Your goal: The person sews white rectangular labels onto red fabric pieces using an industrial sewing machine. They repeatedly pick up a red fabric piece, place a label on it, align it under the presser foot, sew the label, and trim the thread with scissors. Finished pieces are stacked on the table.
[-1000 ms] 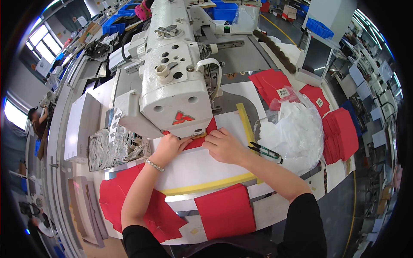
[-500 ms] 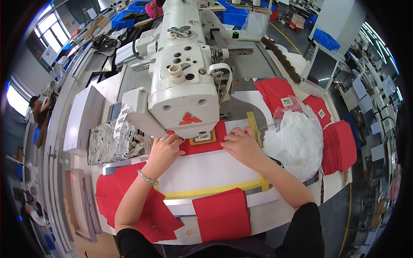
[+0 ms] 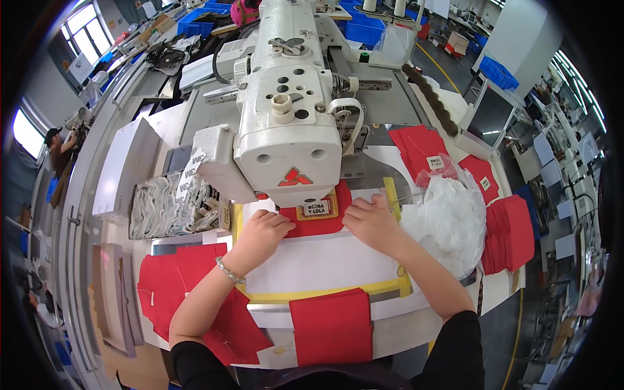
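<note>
A red fabric piece lies on the white sheet under the head of a white sewing machine. On it a small pale printed label sits inside a yellowish frame. My left hand has its bent fingers closed on the fabric's left edge. At the right edge, my right hand curls its fingers onto the same piece. The thumbs are partly hidden, and the machine head covers the fabric's far part. Yellow tape borders the white sheet.
Stacked red pieces lie at the front edge, with more red fabric at left and red stacks at right. A box of labels stands left of the machine. White material in clear plastic bulges beside my right forearm.
The whole view has shifted slightly, so the machine appears further right. Both hands stay at the red fabric piece's edges, and the framed label now shows more clearly below the machine head.
</note>
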Demonstrator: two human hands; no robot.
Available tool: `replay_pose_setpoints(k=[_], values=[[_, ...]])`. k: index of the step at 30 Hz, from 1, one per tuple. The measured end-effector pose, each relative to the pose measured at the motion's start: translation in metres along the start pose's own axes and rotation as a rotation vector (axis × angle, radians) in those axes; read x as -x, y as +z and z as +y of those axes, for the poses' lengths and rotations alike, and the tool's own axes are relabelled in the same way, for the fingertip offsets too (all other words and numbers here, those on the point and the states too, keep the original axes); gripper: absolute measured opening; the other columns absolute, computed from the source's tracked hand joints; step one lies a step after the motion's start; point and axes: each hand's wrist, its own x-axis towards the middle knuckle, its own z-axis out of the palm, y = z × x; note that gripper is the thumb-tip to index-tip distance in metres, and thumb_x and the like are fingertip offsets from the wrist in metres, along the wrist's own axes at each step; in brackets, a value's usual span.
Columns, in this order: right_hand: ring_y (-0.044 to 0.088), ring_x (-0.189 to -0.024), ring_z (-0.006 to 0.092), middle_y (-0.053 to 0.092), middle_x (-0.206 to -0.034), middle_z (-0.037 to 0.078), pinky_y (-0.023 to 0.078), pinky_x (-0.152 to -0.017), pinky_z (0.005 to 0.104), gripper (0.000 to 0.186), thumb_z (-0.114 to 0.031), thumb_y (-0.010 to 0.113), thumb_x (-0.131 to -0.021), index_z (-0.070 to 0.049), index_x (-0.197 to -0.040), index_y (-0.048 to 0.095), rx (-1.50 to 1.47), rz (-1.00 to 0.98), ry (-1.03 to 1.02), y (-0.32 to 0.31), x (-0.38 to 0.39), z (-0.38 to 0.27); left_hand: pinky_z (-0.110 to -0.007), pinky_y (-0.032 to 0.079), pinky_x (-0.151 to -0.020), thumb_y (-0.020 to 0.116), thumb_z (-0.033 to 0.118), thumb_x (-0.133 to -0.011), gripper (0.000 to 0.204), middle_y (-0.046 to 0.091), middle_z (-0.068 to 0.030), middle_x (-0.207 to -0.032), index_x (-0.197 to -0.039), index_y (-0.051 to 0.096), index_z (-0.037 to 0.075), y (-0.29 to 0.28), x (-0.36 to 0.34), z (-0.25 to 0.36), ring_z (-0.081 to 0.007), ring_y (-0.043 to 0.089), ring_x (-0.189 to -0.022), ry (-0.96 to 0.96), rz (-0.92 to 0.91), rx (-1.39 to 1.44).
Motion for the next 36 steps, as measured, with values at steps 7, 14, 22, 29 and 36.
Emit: replay_pose_setpoints(k=[7,14,22,29,36], values=[[0.054,-0.089,0.0130,0.061,-0.085,-0.006,0.028,-0.083,0.0387,0.009,-0.016,0.070,-0.079,-0.015,-0.080,0.061,-0.522,0.082,0.340,-0.015,-0.009,-0.003,-0.031,0.049,-0.064,0.066,0.020,-0.082,0.016,0.063,-0.0050,-0.077,-0.082,0.064,0.004,0.009,-0.011,0.027,-0.0197,0.063,-0.070,-0.012,-0.023,-0.205],[0.055,-0.093,0.0130,0.059,-0.087,-0.005,0.028,-0.080,0.0377,0.007,-0.015,0.066,-0.079,-0.015,-0.081,0.060,-0.096,0.150,0.093,-0.004,0.003,-0.005,-0.026,0.045,-0.056,0.062,0.010,-0.064,0.012,0.053,-0.0008,-0.072,-0.075,0.058,0.008,0.027,-0.009,0.016,-0.0144,0.055,-0.067,0.223,0.191,-0.407],[0.057,-0.092,0.0073,0.058,-0.089,-0.007,0.026,-0.066,0.0323,0.011,-0.014,0.065,-0.072,-0.017,-0.081,0.059,0.214,0.037,-0.119,-0.032,0.020,-0.041,-0.027,0.047,-0.061,0.062,0.008,-0.064,0.008,0.050,-0.0021,-0.072,-0.069,0.055,0.007,0.002,0.017,0.039,-0.0157,0.052,-0.068,0.308,0.114,-0.346],[0.054,-0.091,0.0056,0.050,-0.078,-0.005,0.023,-0.062,0.0277,0.010,-0.014,0.063,-0.068,-0.017,-0.071,0.053,0.215,0.131,-0.162,-0.055,0.044,-0.093,-0.029,0.049,-0.069,0.063,0.008,-0.065,0.016,0.054,-0.0040,-0.076,-0.079,0.063,0.000,-0.009,0.060,0.068,-0.0174,0.056,-0.075,0.319,0.069,-0.275],[0.055,-0.093,0.0077,0.054,-0.088,-0.006,0.026,-0.073,0.0329,0.013,-0.020,0.068,-0.073,-0.017,-0.080,0.057,0.139,0.015,0.052,-0.044,0.066,-0.089,-0.031,0.049,-0.077,0.063,0.009,-0.070,0.027,0.059,-0.0066,-0.090,-0.095,0.066,-0.002,-0.014,0.058,0.071,-0.0195,0.058,-0.090,0.297,0.002,-0.222]])
